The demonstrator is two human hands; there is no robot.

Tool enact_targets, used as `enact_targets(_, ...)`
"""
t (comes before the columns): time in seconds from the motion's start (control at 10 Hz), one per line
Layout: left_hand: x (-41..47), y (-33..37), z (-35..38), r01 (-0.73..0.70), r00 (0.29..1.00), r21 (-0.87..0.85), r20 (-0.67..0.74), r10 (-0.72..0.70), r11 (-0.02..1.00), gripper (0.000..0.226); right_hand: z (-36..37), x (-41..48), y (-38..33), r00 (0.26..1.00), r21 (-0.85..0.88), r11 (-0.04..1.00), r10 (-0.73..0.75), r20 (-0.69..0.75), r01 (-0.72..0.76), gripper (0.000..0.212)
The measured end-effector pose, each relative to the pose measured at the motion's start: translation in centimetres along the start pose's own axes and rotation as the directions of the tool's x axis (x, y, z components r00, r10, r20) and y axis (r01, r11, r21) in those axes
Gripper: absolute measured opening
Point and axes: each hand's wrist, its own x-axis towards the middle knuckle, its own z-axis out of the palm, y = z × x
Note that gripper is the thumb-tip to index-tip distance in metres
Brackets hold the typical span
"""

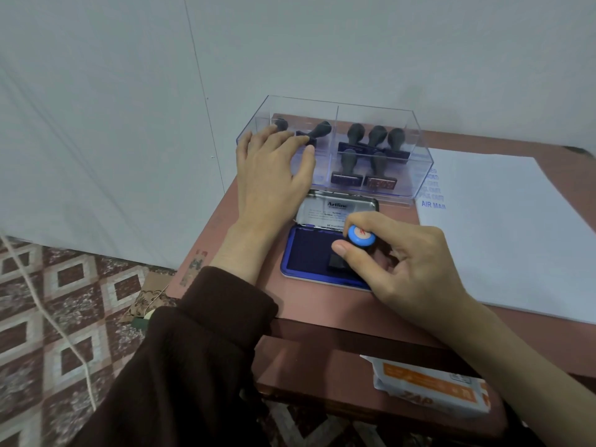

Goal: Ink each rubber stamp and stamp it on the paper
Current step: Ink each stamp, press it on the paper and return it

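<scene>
- Blue-capped stamp (362, 235) is being pinched by the right hand (406, 266). Thumb and fingers are curled round the handle just under the cap, a narrow grip, likely so the stamp is being steered straight down.
- The stamp's dark base is being pressed onto the ink pad (306, 253), near the pad's middle. Inking is judged to be the step in hand; this stamp is not yet being put to paper.
- Pad lid (335, 209) is being left open, laid back toward the clear box (409, 182), so the inked surface is being exposed right under the working hand.
- Left hand (274, 175) is being laid over the front wall of the box's left compartment, fingers straight and spread, nothing gripped. Probably the box is being steadied or the next stamp is being reached for.
- Whether the two lying stamps (319, 130) in that compartment are being touched cannot be told.
- Five upright stamps (376, 135) are being stored handles-up in the right compartment, apart from the two on the left. Possibly a done/not-done sort; which side is which cannot be told.
- Paper (516, 237) is being laid on the table (306, 301) just right of pad and box, blue imprints (433, 204) stacked at its left edge. Close placement is judged to be shortening the carry from pad to sheet.
- Next move is judged to need a straight lift off the pad and a carry to bare paper below the lowest imprint.
</scene>
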Motion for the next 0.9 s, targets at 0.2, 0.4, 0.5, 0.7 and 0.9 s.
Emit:
enact_targets(0.2, 0.0, 0.0, 0.0, -0.007, 1.0, -0.009, -0.005, 0.006, 1.0, 0.036, 0.0, 0.1, -0.1, 1.0, -0.005, 1.0, -0.005, 0.008, 0.005, 0.014)
enact_targets(0.4, 0.0, 0.1, 0.0, -0.007, 1.0, -0.012, -0.002, 0.007, 1.0, 0.034, 0.0, 0.0, 0.0, 1.0, 0.0, 1.0, 0.002, 0.022, -0.002, 0.015)
enact_targets(0.5, 0.2, 0.6, -0.4, -0.023, 1.0, -0.022, -0.002, 0.023, 0.999, 0.035, -0.2, 0.0, -0.1, 0.999, 0.003, 1.0, 0.007, 0.042, -0.008, 0.013)
enact_targets(0.7, 1.0, 1.8, -1.9, -0.098, 0.995, -0.1, -0.011, 0.098, 0.99, 0.036, -2.4, 1.8, 0.9, 0.952, 0.373, 0.88, 0.305, 0.031, -0.294, 0.011)
enact_targets(0.9, -0.2, 5.7, -1.9, -0.21, 0.926, -0.289, 0.247, 0.285, 0.934, 0.036, -7.2, 4.2, 5.7, 0.883, 0.38, 0.853, 0.442, -0.157, -0.359, 0.015)
